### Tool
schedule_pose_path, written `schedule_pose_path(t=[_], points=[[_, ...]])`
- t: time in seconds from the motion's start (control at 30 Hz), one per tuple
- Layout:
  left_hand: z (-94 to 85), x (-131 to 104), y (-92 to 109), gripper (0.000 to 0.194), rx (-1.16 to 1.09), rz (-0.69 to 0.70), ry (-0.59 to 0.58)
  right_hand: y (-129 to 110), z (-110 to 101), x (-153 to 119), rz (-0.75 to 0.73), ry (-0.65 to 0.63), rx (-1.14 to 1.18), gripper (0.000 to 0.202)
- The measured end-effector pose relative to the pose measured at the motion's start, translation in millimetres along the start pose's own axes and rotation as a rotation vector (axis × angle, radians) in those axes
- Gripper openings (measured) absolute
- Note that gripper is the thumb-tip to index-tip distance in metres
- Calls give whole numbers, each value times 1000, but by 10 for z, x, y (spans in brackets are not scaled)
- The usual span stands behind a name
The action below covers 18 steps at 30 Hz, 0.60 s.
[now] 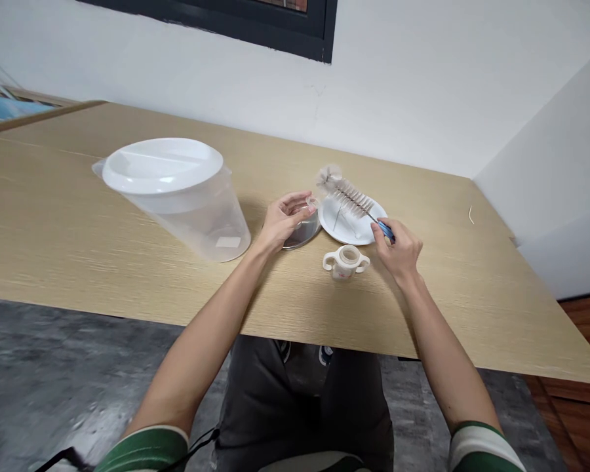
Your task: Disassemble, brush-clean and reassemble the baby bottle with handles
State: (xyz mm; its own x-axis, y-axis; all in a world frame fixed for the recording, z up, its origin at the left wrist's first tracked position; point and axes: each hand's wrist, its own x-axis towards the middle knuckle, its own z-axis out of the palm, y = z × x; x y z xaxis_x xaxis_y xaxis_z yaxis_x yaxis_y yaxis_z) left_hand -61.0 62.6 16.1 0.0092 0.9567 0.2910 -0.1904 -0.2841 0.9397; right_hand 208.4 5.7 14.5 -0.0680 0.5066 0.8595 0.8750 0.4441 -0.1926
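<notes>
My left hand (289,219) pinches a small translucent piece (313,202) between thumb and fingers, above a shiny round bowl (302,237). The hand hides part of that bowl. In my right hand (398,250) is a bottle brush (349,193), gripped by its blue handle; its bristles slant up and left over a white plate (366,237). Thin items lie on the plate, too small to name surely. A cream two-handled baby bottle body (347,262), upright with its mouth uncovered, stands between my hands, touched by neither.
Left of my left hand stands a large translucent pitcher (191,223) with a white lid. All this rests on a wooden table (103,262) against a white wall. A short pale strip (471,215) lies at the far right. The table's front edge runs above my lap.
</notes>
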Motion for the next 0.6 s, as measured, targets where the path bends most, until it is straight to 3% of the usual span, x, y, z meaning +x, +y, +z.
schedule_pose_path(t=[0.27, 0.6], points=[[6, 4, 21, 62, -109, -73, -49, 2, 2, 2, -16, 10, 29, 24], [27, 16, 64, 43, -258, -121, -73, -13, -6, 2, 31, -52, 37, 29]])
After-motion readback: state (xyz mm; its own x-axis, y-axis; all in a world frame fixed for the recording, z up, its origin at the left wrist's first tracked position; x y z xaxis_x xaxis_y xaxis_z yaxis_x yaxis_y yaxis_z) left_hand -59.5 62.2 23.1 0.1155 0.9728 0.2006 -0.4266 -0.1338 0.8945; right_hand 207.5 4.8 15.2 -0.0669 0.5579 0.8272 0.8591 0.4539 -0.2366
